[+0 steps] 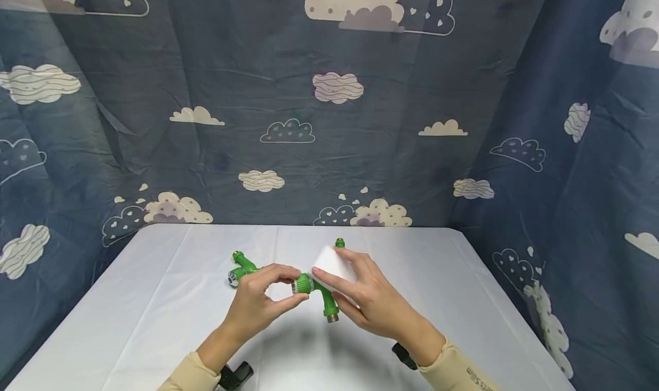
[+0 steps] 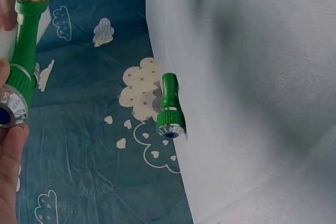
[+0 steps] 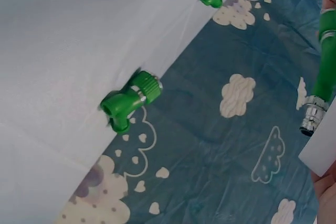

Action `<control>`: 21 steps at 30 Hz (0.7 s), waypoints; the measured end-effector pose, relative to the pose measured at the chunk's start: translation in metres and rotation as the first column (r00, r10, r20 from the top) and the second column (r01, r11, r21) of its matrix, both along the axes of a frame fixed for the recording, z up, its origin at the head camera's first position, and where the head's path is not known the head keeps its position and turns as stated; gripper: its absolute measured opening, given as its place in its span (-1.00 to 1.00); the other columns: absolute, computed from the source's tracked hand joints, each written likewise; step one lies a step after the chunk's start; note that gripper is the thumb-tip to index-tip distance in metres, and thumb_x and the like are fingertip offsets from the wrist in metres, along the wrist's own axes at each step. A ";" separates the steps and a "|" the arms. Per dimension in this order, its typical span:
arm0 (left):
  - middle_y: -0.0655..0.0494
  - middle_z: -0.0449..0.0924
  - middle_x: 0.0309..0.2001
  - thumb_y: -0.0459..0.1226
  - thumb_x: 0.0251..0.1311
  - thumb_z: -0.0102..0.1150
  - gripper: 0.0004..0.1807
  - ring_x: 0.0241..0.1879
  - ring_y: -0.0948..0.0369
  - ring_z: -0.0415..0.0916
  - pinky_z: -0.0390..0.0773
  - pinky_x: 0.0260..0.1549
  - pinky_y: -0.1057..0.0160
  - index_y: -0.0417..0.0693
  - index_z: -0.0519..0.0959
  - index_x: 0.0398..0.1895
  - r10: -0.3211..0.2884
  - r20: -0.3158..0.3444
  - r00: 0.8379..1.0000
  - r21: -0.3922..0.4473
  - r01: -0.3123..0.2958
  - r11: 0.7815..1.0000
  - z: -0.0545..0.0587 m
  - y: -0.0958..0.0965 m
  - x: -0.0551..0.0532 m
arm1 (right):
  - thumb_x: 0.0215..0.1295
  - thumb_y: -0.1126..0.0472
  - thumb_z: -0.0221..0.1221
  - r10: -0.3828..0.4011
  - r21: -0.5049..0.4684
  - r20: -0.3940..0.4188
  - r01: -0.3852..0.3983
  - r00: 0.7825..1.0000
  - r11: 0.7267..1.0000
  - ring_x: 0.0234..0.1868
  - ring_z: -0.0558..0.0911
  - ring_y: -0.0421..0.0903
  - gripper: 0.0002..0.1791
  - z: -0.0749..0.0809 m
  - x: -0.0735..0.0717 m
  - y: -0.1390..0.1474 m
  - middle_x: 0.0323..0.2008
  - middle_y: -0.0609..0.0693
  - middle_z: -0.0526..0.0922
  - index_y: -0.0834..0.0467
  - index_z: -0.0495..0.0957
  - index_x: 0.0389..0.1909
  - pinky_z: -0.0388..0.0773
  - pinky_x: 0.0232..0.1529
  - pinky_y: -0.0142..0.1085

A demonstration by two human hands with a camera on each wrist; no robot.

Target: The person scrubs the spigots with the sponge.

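Note:
My left hand (image 1: 257,302) pinches a green valve-like fitting (image 1: 328,302) by its ribbed collar (image 1: 304,284), held above the table. In the left wrist view the fitting (image 2: 25,40) shows a threaded metal end and a silvery face with a dark centre. My right hand (image 1: 370,296) holds a white sponge-like block (image 1: 333,265) between thumb and fingers, against or very near the fitting's upper side. The right wrist view catches the white block (image 3: 321,148) beside the fitting's silver connector (image 3: 314,113). Fingers hide part of both things.
A second green fitting (image 1: 246,262) lies on the white table (image 1: 170,316), partly behind the left hand. Another (image 1: 340,242) lies farther back, mostly hidden by the right hand and block. A dark cloud-patterned curtain (image 1: 231,82) hangs behind and beside the table.

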State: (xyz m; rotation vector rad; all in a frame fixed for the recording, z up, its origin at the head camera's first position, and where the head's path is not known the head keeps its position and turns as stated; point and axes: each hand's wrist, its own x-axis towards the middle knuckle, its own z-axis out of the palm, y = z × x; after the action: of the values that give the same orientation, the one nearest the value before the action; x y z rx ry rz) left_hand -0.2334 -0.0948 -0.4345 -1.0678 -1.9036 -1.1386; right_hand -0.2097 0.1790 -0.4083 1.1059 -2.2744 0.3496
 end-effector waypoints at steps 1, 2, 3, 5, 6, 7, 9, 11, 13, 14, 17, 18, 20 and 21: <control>0.10 0.83 -0.18 -0.40 -0.12 0.75 -0.52 -0.29 0.23 0.75 0.74 -0.18 0.46 -0.04 0.75 -0.08 -0.006 -0.007 1.000 0.002 0.006 1.000 0.000 -0.001 0.000 | 0.72 -0.02 -0.03 0.005 0.002 -0.005 -0.005 1.000 1.000 0.32 0.54 0.16 -0.51 -0.001 -0.001 -0.001 0.51 0.26 0.36 -0.26 0.43 0.56 0.68 0.20 0.07; 0.10 0.84 -0.17 -0.40 -0.11 0.75 -0.53 -0.29 0.23 0.75 0.74 -0.18 0.46 -0.04 0.75 -0.08 -0.009 -0.007 1.000 0.000 0.009 1.000 0.000 -0.002 0.000 | 0.72 -0.01 -0.03 0.009 0.000 -0.010 -0.009 1.000 1.000 0.32 0.54 0.17 -0.52 -0.002 -0.003 -0.001 0.50 0.27 0.37 -0.25 0.44 0.56 0.68 0.20 0.08; 0.10 0.84 -0.17 -0.39 -0.10 0.74 -0.53 -0.28 0.24 0.75 0.74 -0.18 0.45 -0.03 0.75 -0.07 -0.011 -0.009 1.000 -0.002 0.011 1.000 0.000 -0.003 0.000 | 0.72 -0.01 -0.03 0.010 -0.003 -0.017 -0.010 1.000 1.000 0.32 0.54 0.17 -0.52 -0.003 -0.004 -0.001 0.49 0.27 0.37 -0.25 0.44 0.55 0.67 0.20 0.09; 0.09 0.84 -0.16 -0.39 -0.10 0.74 -0.53 -0.28 0.23 0.75 0.74 -0.18 0.45 -0.03 0.75 -0.07 -0.012 -0.014 1.000 -0.004 0.012 1.000 0.001 -0.004 0.000 | 0.72 -0.01 -0.05 0.011 -0.009 -0.031 -0.011 0.999 1.000 0.31 0.54 0.18 -0.52 -0.004 -0.007 0.000 0.49 0.27 0.38 -0.23 0.45 0.55 0.67 0.21 0.11; 0.09 0.84 -0.16 -0.39 -0.10 0.74 -0.53 -0.29 0.23 0.75 0.74 -0.18 0.44 -0.03 0.75 -0.07 -0.011 -0.015 1.000 -0.002 0.011 1.000 0.001 -0.005 0.000 | 0.72 -0.01 -0.05 0.008 -0.010 -0.038 -0.008 0.999 1.000 0.31 0.54 0.18 -0.51 -0.004 -0.009 0.001 0.48 0.27 0.39 -0.23 0.45 0.55 0.67 0.21 0.12; 0.09 0.84 -0.16 -0.40 -0.11 0.74 -0.52 -0.29 0.23 0.75 0.75 -0.19 0.43 -0.03 0.75 -0.07 -0.011 -0.015 1.000 0.001 0.011 1.000 0.000 -0.005 0.000 | 0.72 -0.01 -0.06 0.002 -0.010 -0.039 -0.002 0.999 1.000 0.31 0.54 0.18 -0.51 -0.005 -0.010 0.002 0.49 0.27 0.38 -0.24 0.45 0.56 0.67 0.21 0.11; 0.08 0.84 -0.15 -0.41 -0.12 0.75 -0.52 -0.28 0.23 0.75 0.75 -0.20 0.42 -0.04 0.76 -0.07 -0.013 -0.011 1.000 0.006 0.013 1.000 0.000 -0.007 0.000 | 0.71 0.00 -0.04 -0.011 -0.013 -0.042 0.010 0.999 1.000 0.29 0.55 0.18 -0.51 -0.005 -0.012 0.003 0.49 0.28 0.38 -0.24 0.45 0.55 0.67 0.19 0.10; 0.08 0.84 -0.15 -0.41 -0.12 0.75 -0.52 -0.28 0.22 0.75 0.76 -0.20 0.40 -0.04 0.76 -0.07 -0.011 -0.009 1.000 0.007 0.011 1.000 0.000 -0.008 0.000 | 0.69 0.03 0.01 -0.024 -0.018 -0.044 0.023 0.999 1.000 0.27 0.55 0.18 -0.51 -0.006 -0.014 0.005 0.49 0.30 0.39 -0.24 0.46 0.55 0.66 0.17 0.09; 0.08 0.84 -0.15 -0.41 -0.12 0.75 -0.52 -0.28 0.22 0.75 0.75 -0.19 0.42 -0.04 0.76 -0.08 -0.011 -0.004 1.000 0.006 0.011 1.000 0.000 -0.010 0.000 | 0.64 0.08 0.09 -0.039 -0.025 -0.042 0.038 0.998 0.999 0.25 0.56 0.18 -0.49 -0.006 -0.016 0.007 0.49 0.31 0.39 -0.23 0.47 0.54 0.65 0.14 0.08; 0.08 0.84 -0.16 -0.41 -0.12 0.75 -0.53 -0.28 0.22 0.75 0.75 -0.18 0.44 -0.04 0.76 -0.08 -0.009 -0.002 1.000 0.006 0.009 1.000 0.000 -0.011 0.001 | 0.62 0.10 0.12 -0.047 -0.028 -0.039 0.046 0.998 0.999 0.24 0.56 0.18 -0.47 -0.007 -0.017 0.008 0.48 0.31 0.39 -0.22 0.48 0.53 0.65 0.13 0.08; 0.09 0.84 -0.17 -0.41 -0.14 0.75 -0.53 -0.29 0.23 0.75 0.73 -0.17 0.47 -0.04 0.76 -0.10 0.009 0.004 1.000 0.007 -0.009 1.000 -0.001 -0.017 0.001 | 0.52 0.15 0.22 -0.077 -0.033 -0.024 0.076 0.997 0.997 0.23 0.55 0.18 -0.40 -0.009 -0.019 0.012 0.48 0.31 0.39 -0.23 0.48 0.53 0.66 0.13 0.09; 0.09 0.84 -0.17 -0.42 -0.14 0.75 -0.53 -0.29 0.23 0.75 0.73 -0.17 0.47 -0.04 0.77 -0.10 0.017 0.008 1.000 0.008 -0.017 1.000 -0.001 -0.020 0.001 | 0.49 0.17 0.25 -0.086 -0.037 -0.018 0.085 0.996 0.996 0.24 0.55 0.19 -0.38 -0.009 -0.020 0.014 0.47 0.31 0.40 -0.23 0.48 0.53 0.66 0.13 0.10; 0.10 0.84 -0.19 -0.42 -0.15 0.76 -0.52 -0.30 0.25 0.75 0.74 -0.18 0.47 -0.04 0.77 -0.10 0.046 0.022 0.999 0.009 -0.046 0.999 -0.002 -0.027 0.001 | 0.44 0.19 0.29 -0.106 -0.043 -0.005 0.106 0.994 0.993 0.27 0.53 0.21 -0.33 -0.011 -0.021 0.017 0.46 0.31 0.40 -0.25 0.47 0.53 0.67 0.14 0.12; 0.11 0.83 -0.20 -0.42 -0.15 0.76 -0.51 -0.30 0.25 0.75 0.73 -0.17 0.48 -0.03 0.77 -0.09 0.064 0.024 0.998 0.007 -0.064 0.998 -0.002 -0.031 0.000 | 0.42 0.20 0.31 -0.115 -0.047 0.000 0.114 0.993 0.992 0.29 0.53 0.22 -0.30 -0.012 -0.022 0.019 0.46 0.31 0.40 -0.26 0.46 0.54 0.67 0.16 0.14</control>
State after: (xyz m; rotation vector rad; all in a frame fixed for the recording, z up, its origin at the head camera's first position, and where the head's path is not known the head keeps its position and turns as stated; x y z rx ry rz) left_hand -0.2332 -0.1261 -0.4364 -0.9866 -1.9364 -1.1266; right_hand -0.2321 0.1977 -0.4200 0.9473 -2.3035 0.3530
